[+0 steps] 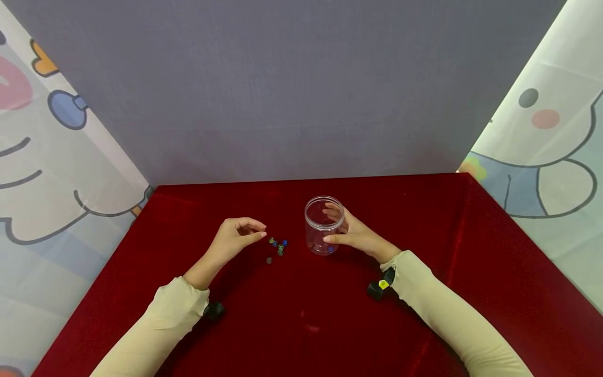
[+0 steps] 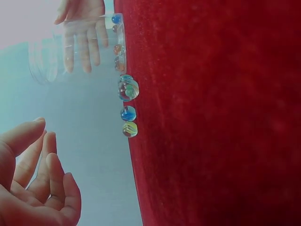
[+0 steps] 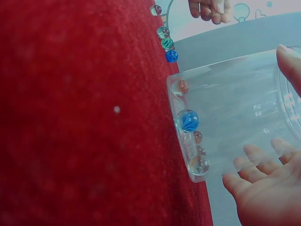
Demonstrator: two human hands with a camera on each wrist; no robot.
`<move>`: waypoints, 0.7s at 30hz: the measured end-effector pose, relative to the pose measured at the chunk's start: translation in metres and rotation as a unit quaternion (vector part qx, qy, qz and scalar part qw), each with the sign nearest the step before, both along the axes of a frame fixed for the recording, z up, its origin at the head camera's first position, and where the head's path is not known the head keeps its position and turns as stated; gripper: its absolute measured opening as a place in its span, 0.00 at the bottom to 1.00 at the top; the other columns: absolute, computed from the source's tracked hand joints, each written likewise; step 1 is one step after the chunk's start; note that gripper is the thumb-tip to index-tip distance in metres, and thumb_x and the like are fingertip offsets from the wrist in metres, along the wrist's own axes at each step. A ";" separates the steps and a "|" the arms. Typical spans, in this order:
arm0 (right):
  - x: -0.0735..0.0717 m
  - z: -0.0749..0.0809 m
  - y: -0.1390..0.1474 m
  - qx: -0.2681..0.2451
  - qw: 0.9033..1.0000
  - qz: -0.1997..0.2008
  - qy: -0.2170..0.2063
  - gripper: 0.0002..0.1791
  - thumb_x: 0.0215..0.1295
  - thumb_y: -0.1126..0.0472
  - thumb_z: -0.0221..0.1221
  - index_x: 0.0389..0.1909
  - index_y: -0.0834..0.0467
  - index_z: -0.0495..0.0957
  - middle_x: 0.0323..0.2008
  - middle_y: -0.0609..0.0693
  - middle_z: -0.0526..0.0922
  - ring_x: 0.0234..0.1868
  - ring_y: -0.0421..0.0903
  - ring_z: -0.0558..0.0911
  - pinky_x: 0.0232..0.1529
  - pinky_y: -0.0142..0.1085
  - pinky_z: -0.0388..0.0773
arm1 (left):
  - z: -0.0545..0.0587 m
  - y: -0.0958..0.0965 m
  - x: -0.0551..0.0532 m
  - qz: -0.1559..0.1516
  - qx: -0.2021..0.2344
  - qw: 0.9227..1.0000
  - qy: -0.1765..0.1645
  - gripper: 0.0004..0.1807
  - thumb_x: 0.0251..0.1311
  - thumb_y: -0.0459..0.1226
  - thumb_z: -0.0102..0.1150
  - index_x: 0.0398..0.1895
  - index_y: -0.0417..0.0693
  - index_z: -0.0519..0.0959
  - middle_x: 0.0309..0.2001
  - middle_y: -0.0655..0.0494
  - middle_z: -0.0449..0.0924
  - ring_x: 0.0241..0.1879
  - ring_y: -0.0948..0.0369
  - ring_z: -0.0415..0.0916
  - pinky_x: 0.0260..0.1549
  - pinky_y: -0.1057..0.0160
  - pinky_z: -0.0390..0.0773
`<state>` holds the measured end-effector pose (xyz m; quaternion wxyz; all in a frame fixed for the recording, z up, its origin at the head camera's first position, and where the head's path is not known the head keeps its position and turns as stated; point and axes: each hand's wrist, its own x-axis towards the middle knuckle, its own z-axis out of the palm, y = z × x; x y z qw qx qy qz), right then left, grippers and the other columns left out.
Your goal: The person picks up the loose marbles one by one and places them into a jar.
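Note:
A clear plastic jar (image 1: pixel 314 234) stands upright and lidless on the red cloth. My right hand (image 1: pixel 358 236) holds it from the right, thumb on the near side and fingers behind the far wall. Several glass marbles lie on the jar's floor, among them a blue one (image 3: pixel 187 121) and an orange-tinted one (image 3: pixel 180 87). To the jar's left a loose group of marbles (image 1: pixel 280 248) rests on the cloth, with a single marble (image 1: pixel 269 260) nearer me. Just left of them my left hand (image 1: pixel 234 236) hovers, fingers loosely bent and thumb apart, nothing visible between them.
Red velvety cloth (image 1: pixel 292 319) covers the table. Behind it rises a grey panel (image 1: pixel 301 104), and cartoon-printed sheets (image 1: pixel 542 141) hang on both sides. Dark wrist cameras (image 1: pixel 375 289) are strapped beneath the sleeves.

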<state>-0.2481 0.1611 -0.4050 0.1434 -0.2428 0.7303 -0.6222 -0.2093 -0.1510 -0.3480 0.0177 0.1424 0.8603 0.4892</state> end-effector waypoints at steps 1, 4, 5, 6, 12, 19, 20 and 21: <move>0.000 0.000 0.000 0.000 1.000 0.000 0.001 0.49 0.56 0.60 0.67 0.72 0.54 0.46 0.71 0.61 0.52 0.72 0.53 0.52 0.68 0.54 0.48 | -0.003 -0.001 -0.002 -0.002 0.000 1.000 0.000 0.09 0.57 0.30 0.63 0.40 0.35 0.82 0.33 0.44 0.81 0.29 0.58 0.71 0.25 0.69 0.72; -0.001 -0.001 0.000 0.000 1.000 0.000 0.000 0.49 0.56 0.60 0.67 0.72 0.55 0.45 0.71 0.61 0.52 0.72 0.53 0.52 0.68 0.54 0.48 | -0.016 -0.007 -0.008 -0.007 0.004 1.000 -0.001 0.10 0.56 0.31 0.63 0.40 0.35 0.82 0.33 0.45 0.82 0.29 0.58 0.71 0.24 0.68 0.72; -0.001 -0.001 0.000 0.001 1.000 0.000 0.000 0.49 0.56 0.60 0.66 0.72 0.55 0.45 0.71 0.61 0.52 0.72 0.53 0.52 0.68 0.54 0.48 | -0.020 -0.009 -0.011 -0.009 0.004 1.000 -0.001 0.10 0.56 0.32 0.64 0.41 0.35 0.82 0.34 0.46 0.82 0.29 0.58 0.71 0.24 0.68 0.72; -0.001 -0.001 0.000 0.001 1.000 0.000 -0.001 0.49 0.56 0.60 0.66 0.72 0.55 0.45 0.71 0.61 0.52 0.72 0.53 0.52 0.68 0.54 0.48 | -0.025 -0.011 -0.013 -0.010 0.005 1.000 -0.002 0.11 0.56 0.33 0.64 0.41 0.36 0.82 0.34 0.47 0.82 0.29 0.58 0.71 0.24 0.68 0.72; 0.000 -0.001 0.000 0.004 1.000 -0.001 -0.002 0.49 0.56 0.60 0.66 0.72 0.54 0.45 0.72 0.59 0.52 0.72 0.52 0.52 0.68 0.54 0.48 | -0.037 -0.017 -0.017 -0.031 0.001 0.999 -0.011 0.13 0.55 0.35 0.66 0.42 0.37 0.82 0.37 0.49 0.83 0.31 0.58 0.73 0.27 0.67 0.74; 0.000 -0.001 0.000 0.002 1.000 -0.001 0.000 0.50 0.56 0.60 0.66 0.72 0.55 0.45 0.72 0.59 0.52 0.72 0.53 0.52 0.68 0.55 0.48 | -0.037 -0.017 -0.017 -0.043 -0.010 0.999 -0.016 0.11 0.54 0.34 0.66 0.40 0.39 0.83 0.38 0.50 0.83 0.32 0.57 0.74 0.28 0.65 0.75; 0.000 0.000 -0.001 0.003 1.000 -0.001 0.000 0.50 0.56 0.60 0.66 0.72 0.55 0.44 0.72 0.59 0.52 0.72 0.53 0.52 0.68 0.55 0.48 | -0.038 -0.017 -0.017 -0.043 -0.013 0.999 -0.016 0.10 0.54 0.33 0.66 0.40 0.40 0.83 0.38 0.50 0.83 0.32 0.58 0.74 0.28 0.66 0.75; 0.000 0.000 -0.001 0.002 1.000 0.000 0.000 0.50 0.56 0.60 0.66 0.72 0.55 0.44 0.72 0.59 0.52 0.72 0.53 0.52 0.68 0.55 0.48 | -0.038 -0.017 -0.017 -0.044 -0.015 0.999 -0.015 0.10 0.54 0.33 0.66 0.40 0.40 0.83 0.38 0.50 0.83 0.32 0.58 0.74 0.28 0.66 0.75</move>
